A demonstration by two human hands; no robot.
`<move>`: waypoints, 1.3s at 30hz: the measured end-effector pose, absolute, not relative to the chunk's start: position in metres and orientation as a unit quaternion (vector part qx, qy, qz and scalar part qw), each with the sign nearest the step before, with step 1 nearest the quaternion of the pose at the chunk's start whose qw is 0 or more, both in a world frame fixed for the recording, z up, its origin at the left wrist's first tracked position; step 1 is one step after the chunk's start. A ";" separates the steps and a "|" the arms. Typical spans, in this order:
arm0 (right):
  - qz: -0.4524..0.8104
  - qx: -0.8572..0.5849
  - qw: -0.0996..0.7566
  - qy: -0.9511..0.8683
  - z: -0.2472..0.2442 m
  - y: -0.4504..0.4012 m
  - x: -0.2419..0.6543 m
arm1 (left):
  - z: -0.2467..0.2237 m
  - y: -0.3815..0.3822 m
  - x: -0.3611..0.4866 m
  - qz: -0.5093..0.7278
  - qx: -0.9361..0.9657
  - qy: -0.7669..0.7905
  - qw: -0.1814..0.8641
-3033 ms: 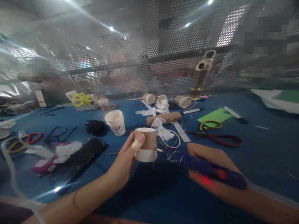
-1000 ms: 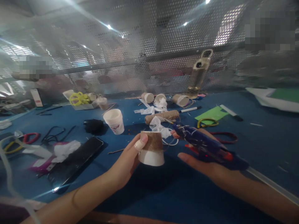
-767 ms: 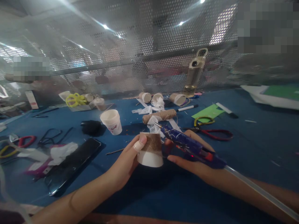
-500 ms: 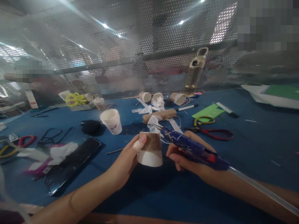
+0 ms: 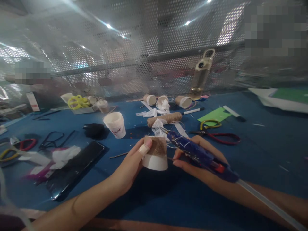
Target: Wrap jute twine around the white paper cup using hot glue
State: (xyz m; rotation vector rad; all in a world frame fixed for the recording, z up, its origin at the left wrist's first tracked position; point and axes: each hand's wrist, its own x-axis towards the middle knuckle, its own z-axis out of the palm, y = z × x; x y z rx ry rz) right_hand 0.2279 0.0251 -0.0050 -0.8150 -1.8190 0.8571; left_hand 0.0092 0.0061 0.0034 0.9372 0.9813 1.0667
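Observation:
My left hand (image 5: pixel 133 162) is closed round a white paper cup (image 5: pixel 155 163) held upside down, thumb near its upper end. Brown jute twine (image 5: pixel 159 146) wraps the cup's upper part; the lower band is bare white. In my right hand (image 5: pixel 196 170) lies a dark blue hot glue gun (image 5: pixel 190 146), its metal tip pointing up-left just above the cup. A clear glue stick (image 5: pixel 262 195) runs out of its back. Thumb and finger of that hand also pinch a strand of twine that leads from the cup's right side.
Beyond the cup lie a twine roll (image 5: pixel 166 119), white lace (image 5: pixel 150 113) and scissors (image 5: pixel 223 137). Stacked paper cups (image 5: pixel 117 128), a phone (image 5: pixel 77 168) and a black bundle (image 5: pixel 94 131) are on the left. A bottle (image 5: pixel 201 78) stands at the back by the perforated screen (image 5: pixel 144 64).
My right hand has drawn slightly down and right, and the twine strand between it and the cup now shows. The cup has turned a little in my left hand.

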 end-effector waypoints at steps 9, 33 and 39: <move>0.282 -0.361 0.495 -0.738 -0.003 0.026 0.232 | 0.001 0.006 0.007 0.485 0.402 0.452 0.631; 0.308 -0.410 0.479 -0.713 0.007 0.026 0.235 | 0.003 0.004 0.008 0.510 0.406 0.445 0.614; 0.372 -0.415 0.468 -0.686 0.006 0.031 0.232 | 0.002 0.005 0.008 0.503 0.403 0.439 0.626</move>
